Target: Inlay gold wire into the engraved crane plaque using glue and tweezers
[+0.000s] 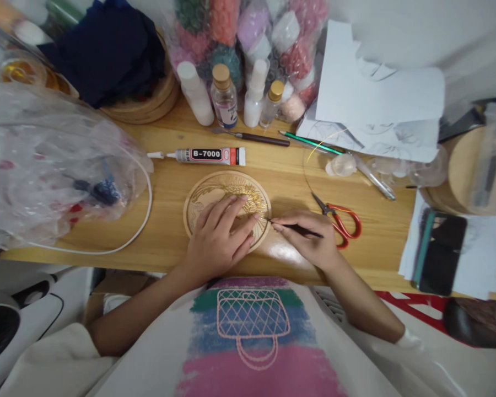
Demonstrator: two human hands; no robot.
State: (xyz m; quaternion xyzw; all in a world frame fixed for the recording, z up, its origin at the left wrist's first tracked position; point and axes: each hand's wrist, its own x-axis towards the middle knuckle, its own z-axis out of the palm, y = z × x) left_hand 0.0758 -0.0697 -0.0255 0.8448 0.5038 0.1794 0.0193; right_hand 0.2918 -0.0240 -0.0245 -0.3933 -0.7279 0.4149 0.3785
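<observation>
A round wooden plaque [186, 212] with a carved line pattern and gold wire [254, 199] lies on the table. My left hand [219, 234] rests on it, fingers spread and pressing on the face, hiding much of the middle and lower part. In a pen-like pinch, my right hand [312, 237] holds a thin dark-handled tool [291, 225] with a slim metal tip. That tip meets the plaque's right side, close to the left fingertips; its exact shape is too small to tell. Red-handled scissors [342, 223] lie just beyond the right hand, blades pointing up-left.
Above the plaque lie a B-7000 glue tube [209, 155], a brown-handled tool [264, 139] and a green pencil [310, 142]. Small bottles [224, 96] stand behind. A plastic bag [58, 171] and white cable [149, 207] fill the left; papers [376, 105] and a phone [442, 252] lie right.
</observation>
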